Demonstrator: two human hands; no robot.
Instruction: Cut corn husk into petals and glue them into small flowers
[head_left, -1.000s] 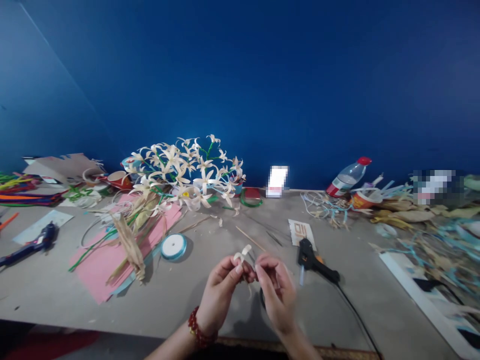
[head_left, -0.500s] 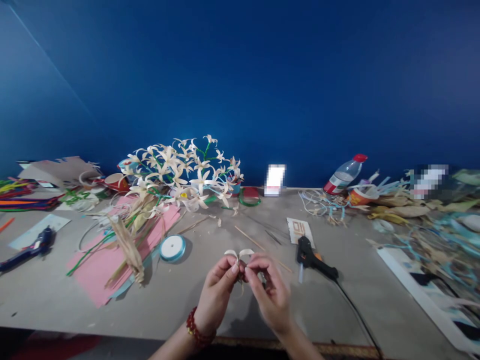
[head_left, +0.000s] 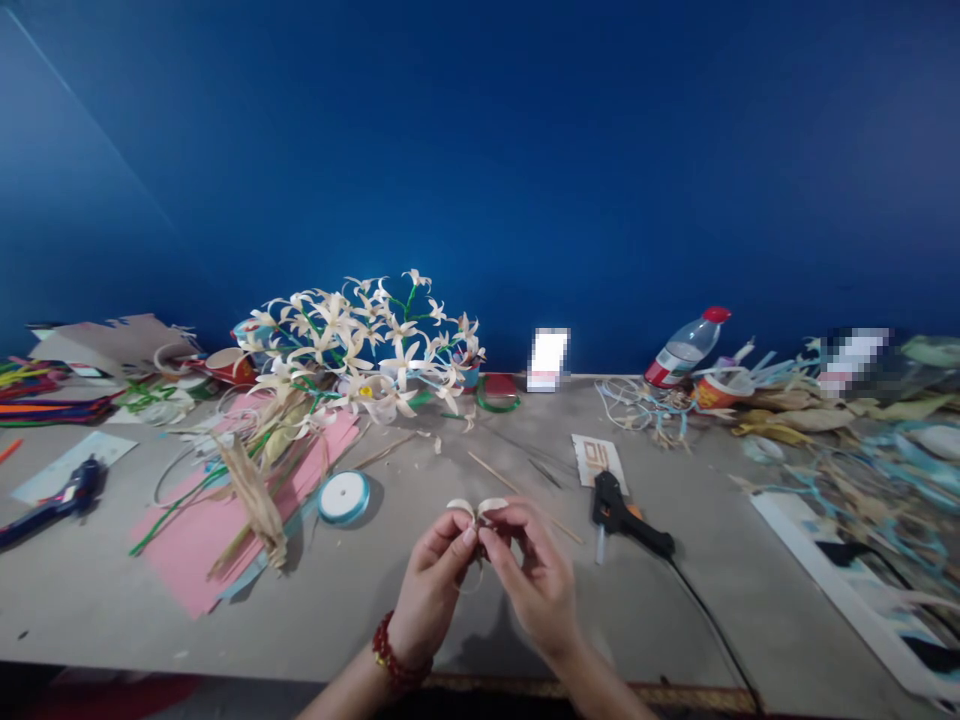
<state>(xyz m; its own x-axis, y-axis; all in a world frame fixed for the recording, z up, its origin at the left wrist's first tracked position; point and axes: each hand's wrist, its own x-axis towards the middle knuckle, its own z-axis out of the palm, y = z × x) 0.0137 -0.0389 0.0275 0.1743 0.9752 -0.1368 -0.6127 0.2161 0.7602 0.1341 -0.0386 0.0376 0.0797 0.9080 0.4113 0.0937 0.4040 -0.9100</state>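
Observation:
Near the front middle of the table, my left hand [head_left: 435, 580] and my right hand [head_left: 536, 575] meet, fingertips pinched on a small cream flower [head_left: 491, 505] with curled petals. A thin pale strand hangs below the fingers. My left wrist wears a red bead bracelet. A blue ribbon spool [head_left: 343, 497] lies left of my hands, and a black glue gun [head_left: 630, 518] rests to their right beside a white patterned card [head_left: 598, 460]. Behind stands a bunch of cream flowers [head_left: 401, 360] on green stems.
Pink paper [head_left: 180, 550] with dried husks [head_left: 255, 500] lies at left, near a blue glue gun [head_left: 64, 500]. At right are a power strip [head_left: 847, 600], a tilted bottle [head_left: 686, 350], a cup [head_left: 721, 388] and tangled strands. A blue wall rises behind the table [head_left: 337, 620].
My right hand has shifted slightly left, its thumb closer to my left fingertips. Both hands still pinch the flower. The view has moved very slightly.

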